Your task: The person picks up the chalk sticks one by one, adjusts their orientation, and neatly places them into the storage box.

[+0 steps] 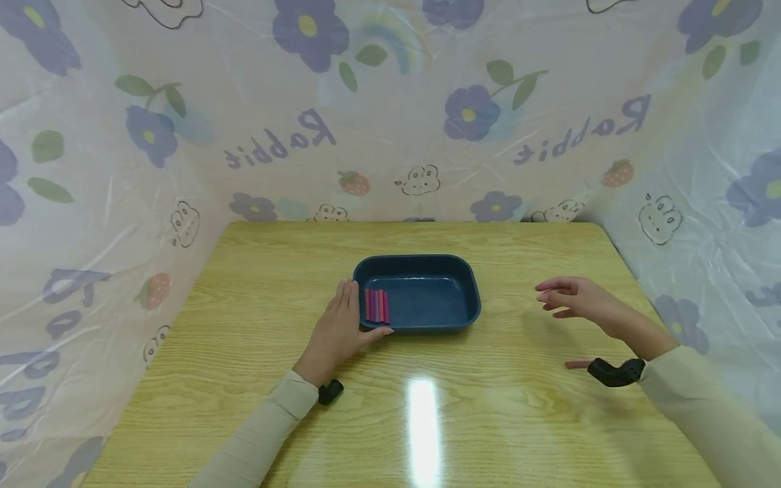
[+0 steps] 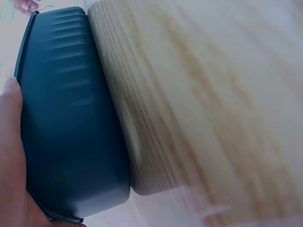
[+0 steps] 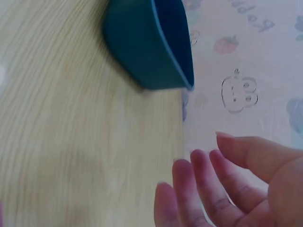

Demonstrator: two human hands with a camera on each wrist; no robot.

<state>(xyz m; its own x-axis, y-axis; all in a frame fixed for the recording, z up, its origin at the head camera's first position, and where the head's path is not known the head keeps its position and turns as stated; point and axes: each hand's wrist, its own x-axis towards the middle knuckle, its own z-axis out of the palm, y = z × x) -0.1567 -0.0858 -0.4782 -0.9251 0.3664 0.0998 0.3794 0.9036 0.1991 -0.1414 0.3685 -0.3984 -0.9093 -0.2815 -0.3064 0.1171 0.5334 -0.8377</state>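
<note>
A dark blue rectangular basin [image 1: 421,331] stands on the table, its end and side wall large in the left wrist view. Several slim pink, red and purple sticks [image 1: 376,306] lie side by side in its left end; their exact kind is unclear. My left hand [image 1: 338,332] rests against the basin's near left corner, fingers straight along the left end and thumb along the front rim. Off to the basin's right, my right hand [image 1: 579,298] hovers above the table, fingers loosely bent and holding nothing. Below it lies one reddish stick [image 1: 576,364], partly hidden by the black wrist device.
The wood-grain table [image 1: 274,264] extends around the basin. A patterned curtain [image 1: 390,135] with flowers, rabbits and strawberries closes off the back and both sides. A bright reflection shines on the tabletop in front. Black devices [image 1: 616,373] sit at both wrists.
</note>
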